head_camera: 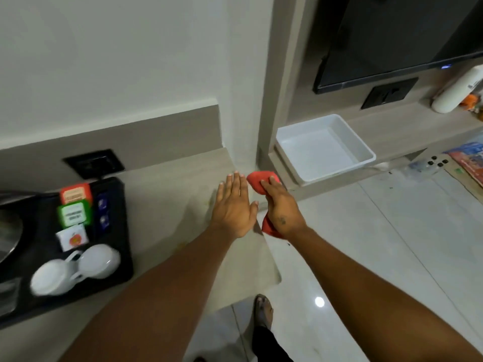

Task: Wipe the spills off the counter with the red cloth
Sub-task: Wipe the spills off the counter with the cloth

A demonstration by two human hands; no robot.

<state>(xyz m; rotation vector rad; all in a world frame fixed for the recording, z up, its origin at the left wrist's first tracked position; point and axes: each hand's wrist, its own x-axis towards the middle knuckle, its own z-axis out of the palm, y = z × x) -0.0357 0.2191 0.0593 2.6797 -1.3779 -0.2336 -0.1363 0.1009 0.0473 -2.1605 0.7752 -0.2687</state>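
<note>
The beige counter (180,184) runs from the lower left to the wall corner. My left hand (235,207) lies flat on it near its right edge, fingers straight and together, holding nothing. My right hand (281,207) is just to the right, at the counter's edge, closed over the red cloth (257,181). The cloth bunches out beyond my fingertips towards the wall corner, and a fold of it hangs below my wrist. A faint yellowish smear shows on the counter left of my left hand; no other spill is clear to see.
A black tray (115,231) at the left holds two white cups (75,267) and tea sachets (74,212). A white tub (363,150) sits on the lower shelf to the right. A white bottle (457,87) stands at far right, under a dark screen (392,35). My foot (264,309) is on the tiled floor.
</note>
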